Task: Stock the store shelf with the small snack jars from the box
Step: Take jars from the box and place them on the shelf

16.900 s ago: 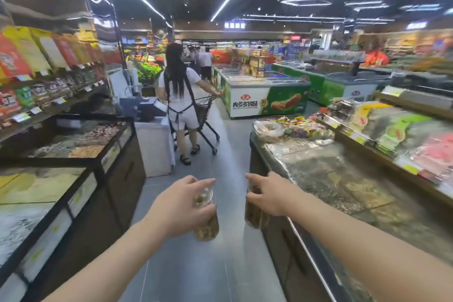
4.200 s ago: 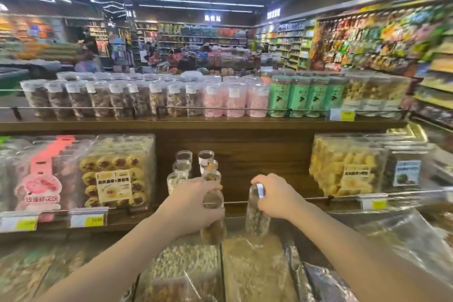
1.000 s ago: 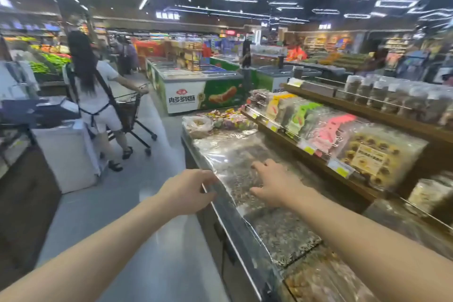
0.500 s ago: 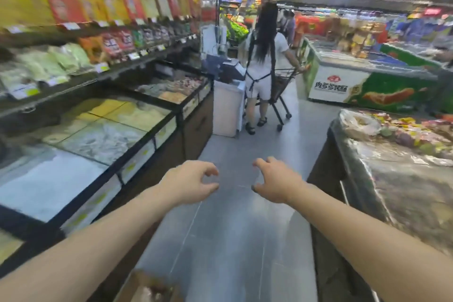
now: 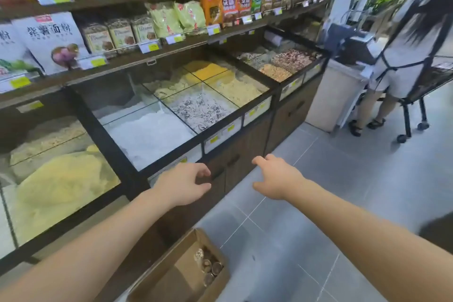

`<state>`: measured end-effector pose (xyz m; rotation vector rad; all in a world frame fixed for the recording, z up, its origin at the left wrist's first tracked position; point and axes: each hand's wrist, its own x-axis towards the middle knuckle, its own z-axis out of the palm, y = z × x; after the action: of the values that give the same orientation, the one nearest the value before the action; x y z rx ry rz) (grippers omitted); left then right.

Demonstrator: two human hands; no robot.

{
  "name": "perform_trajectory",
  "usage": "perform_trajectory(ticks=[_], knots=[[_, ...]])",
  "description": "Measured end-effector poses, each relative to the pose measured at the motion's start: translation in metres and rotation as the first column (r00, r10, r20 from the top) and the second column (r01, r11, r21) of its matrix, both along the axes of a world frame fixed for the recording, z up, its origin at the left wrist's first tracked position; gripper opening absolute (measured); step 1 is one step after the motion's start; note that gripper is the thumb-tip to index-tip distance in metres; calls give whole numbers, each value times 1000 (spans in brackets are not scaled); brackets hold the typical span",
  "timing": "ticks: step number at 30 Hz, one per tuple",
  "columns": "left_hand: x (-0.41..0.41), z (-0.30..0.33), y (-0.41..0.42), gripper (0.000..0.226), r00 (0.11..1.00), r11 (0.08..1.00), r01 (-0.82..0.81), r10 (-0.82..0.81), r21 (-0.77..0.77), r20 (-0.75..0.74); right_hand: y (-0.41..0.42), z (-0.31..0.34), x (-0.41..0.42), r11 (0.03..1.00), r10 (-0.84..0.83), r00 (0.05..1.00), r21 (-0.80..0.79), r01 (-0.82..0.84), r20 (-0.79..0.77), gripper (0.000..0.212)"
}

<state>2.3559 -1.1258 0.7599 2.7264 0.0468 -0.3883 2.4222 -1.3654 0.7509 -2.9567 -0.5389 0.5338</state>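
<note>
Down by the floor [image 5: 318, 203], at the frame's bottom edge, the box [image 5: 169, 274] is sitting open against the base of the bulk bins [image 5: 186, 108], with a few jars [image 5: 210, 267] lying in its right corner. Both hands are hanging out in front, carrying nothing. Left hand [image 5: 182, 185] is hovering over the cabinet front, fingers loosely curled, grip relaxed and empty. Right hand [image 5: 275, 178] is hovering above the tiles, fingers loose and slightly spread, also empty. Neither is touching anything. Step in hand looks like the reach for more jars; the shelf being stocked is not in view. Next move is calling for a bend down, both hands dropping well below where they are now, into the box's right corner, each closing round one jar. Jars are lying on their sides, packed close, so fingers will need to get between them. Another person [image 5: 402, 56] with a cart is standing up the aisle, well apart.
</note>
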Motion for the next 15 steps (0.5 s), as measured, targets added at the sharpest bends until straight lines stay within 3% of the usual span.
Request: perform_trajectory(ticks=[8, 15], knots=[[55, -90, 14, 39, 983, 989, -149, 148, -1, -112, 35, -92, 92, 987, 138, 982, -60, -147, -128, 52], [80, -192, 45, 38, 945, 966, -257, 248, -13, -211, 79, -208, 117, 972, 197, 936, -67, -225, -291, 57]])
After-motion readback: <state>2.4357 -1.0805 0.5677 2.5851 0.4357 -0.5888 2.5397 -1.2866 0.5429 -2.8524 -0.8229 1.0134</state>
